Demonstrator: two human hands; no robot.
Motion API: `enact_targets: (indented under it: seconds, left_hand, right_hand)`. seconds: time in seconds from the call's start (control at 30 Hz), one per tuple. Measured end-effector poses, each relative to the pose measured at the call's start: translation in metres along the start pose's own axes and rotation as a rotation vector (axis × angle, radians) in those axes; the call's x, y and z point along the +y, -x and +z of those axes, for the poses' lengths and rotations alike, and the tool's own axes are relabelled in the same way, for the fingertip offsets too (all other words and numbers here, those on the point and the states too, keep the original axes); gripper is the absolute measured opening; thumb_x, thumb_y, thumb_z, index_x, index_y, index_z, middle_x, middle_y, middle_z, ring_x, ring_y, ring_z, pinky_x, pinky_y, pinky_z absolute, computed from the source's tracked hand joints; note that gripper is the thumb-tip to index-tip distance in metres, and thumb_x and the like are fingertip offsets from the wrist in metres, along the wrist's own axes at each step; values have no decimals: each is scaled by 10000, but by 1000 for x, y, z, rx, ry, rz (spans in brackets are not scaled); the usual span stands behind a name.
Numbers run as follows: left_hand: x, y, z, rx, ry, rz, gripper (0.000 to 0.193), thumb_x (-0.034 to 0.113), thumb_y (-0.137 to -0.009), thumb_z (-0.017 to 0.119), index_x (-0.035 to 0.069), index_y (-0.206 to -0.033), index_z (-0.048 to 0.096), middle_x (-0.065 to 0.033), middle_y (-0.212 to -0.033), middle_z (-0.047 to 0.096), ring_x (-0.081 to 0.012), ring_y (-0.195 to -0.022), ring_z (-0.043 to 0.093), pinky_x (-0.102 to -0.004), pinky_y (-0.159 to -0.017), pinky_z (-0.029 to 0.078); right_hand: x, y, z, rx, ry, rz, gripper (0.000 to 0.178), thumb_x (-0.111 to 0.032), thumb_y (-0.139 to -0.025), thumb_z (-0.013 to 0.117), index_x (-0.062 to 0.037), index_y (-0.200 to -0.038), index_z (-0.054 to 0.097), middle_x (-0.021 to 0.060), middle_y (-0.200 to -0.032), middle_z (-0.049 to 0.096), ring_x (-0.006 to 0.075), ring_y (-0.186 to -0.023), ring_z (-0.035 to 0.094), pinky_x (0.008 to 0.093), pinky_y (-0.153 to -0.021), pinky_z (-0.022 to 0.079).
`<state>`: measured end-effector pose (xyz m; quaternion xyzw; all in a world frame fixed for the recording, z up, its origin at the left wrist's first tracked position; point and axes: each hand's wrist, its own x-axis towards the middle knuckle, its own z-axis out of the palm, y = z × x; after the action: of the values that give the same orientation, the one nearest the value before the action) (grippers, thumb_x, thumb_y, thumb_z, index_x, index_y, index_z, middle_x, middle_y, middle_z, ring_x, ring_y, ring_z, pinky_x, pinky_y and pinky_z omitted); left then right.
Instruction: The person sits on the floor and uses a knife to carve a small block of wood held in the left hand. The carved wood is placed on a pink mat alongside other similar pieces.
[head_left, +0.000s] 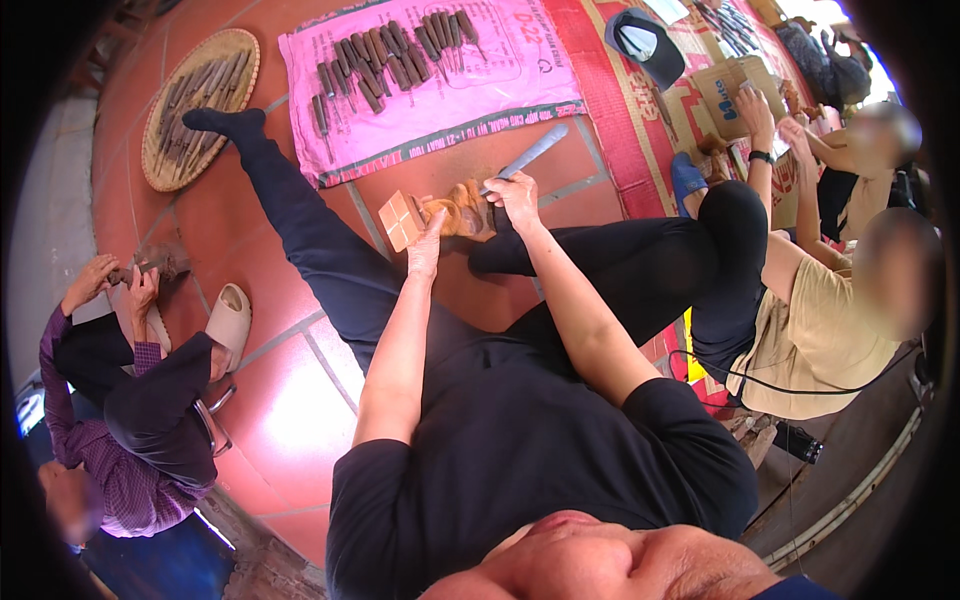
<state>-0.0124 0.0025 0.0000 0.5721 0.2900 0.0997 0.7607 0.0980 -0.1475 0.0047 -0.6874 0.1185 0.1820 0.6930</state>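
Observation:
My left hand (428,245) is closed around a carved wooden figure (460,212). Its square, pale-lined base (402,222) sticks out to the left of my fingers. At the figure's other end, my right hand (514,200) grips a long grey tool (535,150), narrow by the fingers and broader toward its far tip. The tool slants up and away to the right. Whether its lower end touches the wood is hidden by my fingers. Both hands are over the tiled floor, between my outstretched left leg and bent right leg.
Several wooden-handled carving tools (370,62) lie on a pink sack (460,110). A round woven basket (150,150) holds more. A cap (645,50) and a cardboard box (730,92) are at the far right. One person (130,440) works at left; others (815,330) sit at right.

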Motion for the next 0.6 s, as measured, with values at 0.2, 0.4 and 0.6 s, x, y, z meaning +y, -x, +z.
enact_targets:
  seconds: [0.2,0.4,0.6]
  left_hand:
    - [3,1,0,-1,55,-46,376,128,-814,658,83,-1147,488,-5,-1078,507,-118,-1023,474,-286,-892,399]
    - [4,1,3,29,12,14,375,128,-818,650,81,-1152,487,-15,-1094,503,-120,-1018,469,-284,-894,393]
    - [8,1,8,5,38,-32,391,134,-808,662,73,-1158,499,-14,-1079,514,-123,-989,488,-285,-882,400]
  right_hand:
    - [-5,6,8,-52,39,-8,109,-102,-701,701,-32,-758,641,32,-659,619,77,-528,550,209,-465,420]
    - [-7,1,4,67,83,-10,139,-138,-725,704,-22,-768,639,23,-668,618,82,-550,565,213,-486,445]
    - [9,-6,0,-16,275,-52,149,-150,-726,708,-22,-770,644,26,-681,628,80,-577,568,214,-510,445]
